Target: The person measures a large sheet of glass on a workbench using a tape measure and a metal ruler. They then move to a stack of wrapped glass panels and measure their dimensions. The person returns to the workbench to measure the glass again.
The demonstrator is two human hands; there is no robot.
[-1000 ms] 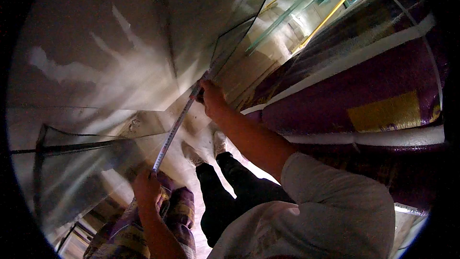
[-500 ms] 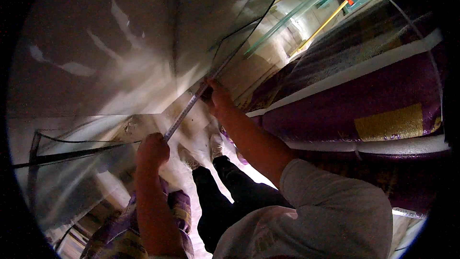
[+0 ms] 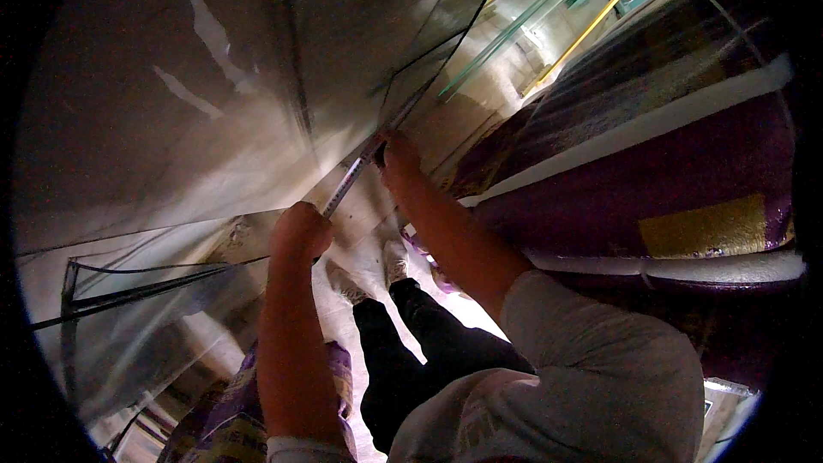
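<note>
A pale measuring tape (image 3: 345, 186) with dark markings stretches slantwise between my two hands, along the lower edge of a grey wall-like panel (image 3: 214, 137). My left hand (image 3: 300, 231) is closed round its lower end, fingers mostly hidden behind the back of the hand. Farther up and to the right, my right hand (image 3: 399, 161) grips the tape near a small dark part, which may be its case. Below the hands are my feet in light shoes (image 3: 396, 259) on a pale floor.
Purple wrapped rolls or bundles with white foam edging (image 3: 634, 180) line the right side. Another purple sack (image 3: 223, 420) lies lower left, near a black-edged clear sheet (image 3: 129, 326). Yellow poles (image 3: 600, 21) and greenish glass-like strips (image 3: 514, 30) stand at the far right.
My left hand has moved up and to the right, and my right hand slightly up and right. The length of tape showing between them is shorter.
</note>
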